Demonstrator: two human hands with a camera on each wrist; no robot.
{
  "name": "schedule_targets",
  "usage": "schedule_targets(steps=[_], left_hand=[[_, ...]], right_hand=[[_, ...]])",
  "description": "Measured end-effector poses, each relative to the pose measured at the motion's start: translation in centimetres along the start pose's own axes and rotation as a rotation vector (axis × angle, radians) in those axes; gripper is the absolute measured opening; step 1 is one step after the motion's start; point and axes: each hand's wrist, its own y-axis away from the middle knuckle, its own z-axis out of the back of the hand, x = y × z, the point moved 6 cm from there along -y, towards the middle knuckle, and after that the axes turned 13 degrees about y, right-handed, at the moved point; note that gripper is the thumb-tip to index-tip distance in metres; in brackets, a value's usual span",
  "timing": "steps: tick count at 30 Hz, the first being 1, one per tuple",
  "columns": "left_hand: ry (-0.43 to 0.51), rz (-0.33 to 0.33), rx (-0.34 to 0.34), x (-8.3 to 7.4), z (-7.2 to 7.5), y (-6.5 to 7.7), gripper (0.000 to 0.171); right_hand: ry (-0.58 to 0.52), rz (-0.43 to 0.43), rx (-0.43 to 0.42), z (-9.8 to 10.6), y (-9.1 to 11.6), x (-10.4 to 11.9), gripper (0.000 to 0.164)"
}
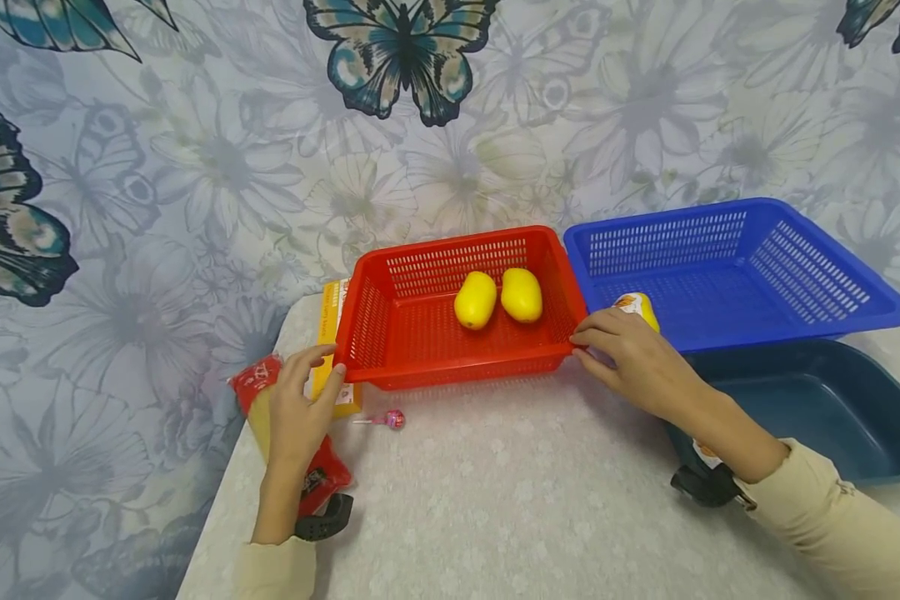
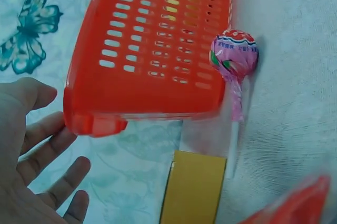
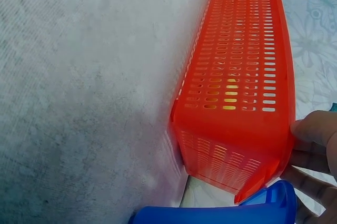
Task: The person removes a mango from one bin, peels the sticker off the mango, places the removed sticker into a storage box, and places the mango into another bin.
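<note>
A red plastic basket point(image 1: 450, 367) with slotted sides holds two yellow oval fruits point(image 1: 476, 300), which look like mangoes. My left hand point(image 1: 300, 408) is at its front left corner. In the left wrist view, the fingers point(image 2: 50, 129) touch the rim corner while the thumb stands slightly apart. At the front right corner, my right hand point(image 1: 641, 362) pinches the rim, thumb point(image 3: 313, 129) on one side and fingers behind it. A lollipop point(image 2: 235, 58) in a pink wrapper lies on the table just in front of the basket.
Touching the red basket's right side is a blue basket point(image 1: 720, 292) with a yellow labelled item point(image 1: 645, 310). A dark green tub point(image 1: 817, 417) sits in front of it. A yellow box point(image 1: 335, 321) and a red-ended packet point(image 1: 330, 475) lie left. A patterned wall rises behind.
</note>
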Motion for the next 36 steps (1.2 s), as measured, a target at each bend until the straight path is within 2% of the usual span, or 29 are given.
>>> schedule_targets(steps=[7, 11, 18, 21, 24, 25, 26, 29, 36], left_hand=[[-0.009, 0.048, 0.017, 1.1, -1.2, 0.3, 0.036], [-0.006, 0.046, 0.017, 1.3, -1.6, 0.2, 0.036], [-0.001, 0.043, 0.004, 1.4, -1.3, 0.4, 0.033], [0.005, 0.057, 0.001, 1.4, -1.0, 0.4, 0.035], [0.003, 0.083, -0.004, 1.4, -0.8, 0.4, 0.036], [0.007, 0.09, -0.006, 1.4, -0.7, 0.4, 0.037], [0.007, 0.095, -0.008, 1.4, -0.7, 0.4, 0.037], [0.006, 0.106, -0.019, 1.5, -0.5, 0.5, 0.037], [0.023, 0.116, -0.026, 1.8, -0.6, 0.8, 0.037]], right_hand=[[0.015, 0.006, 0.014, 0.3, 0.6, -0.4, 0.02], [0.031, 0.029, 0.022, 0.9, 1.0, -0.5, 0.023], [0.051, 0.049, 0.028, 2.9, 1.4, -0.8, 0.027], [0.05, 0.05, 0.02, 4.0, 1.7, -1.3, 0.024], [0.057, 0.051, 0.017, 5.1, 2.1, -1.9, 0.045], [0.061, 0.051, 0.017, 5.4, 2.3, -2.1, 0.046], [0.07, 0.049, 0.024, 5.6, 2.4, -2.3, 0.045], [0.098, 0.038, 0.052, 6.2, 2.9, -3.1, 0.023], [0.124, -0.007, 0.079, 7.7, 4.4, -6.0, 0.03]])
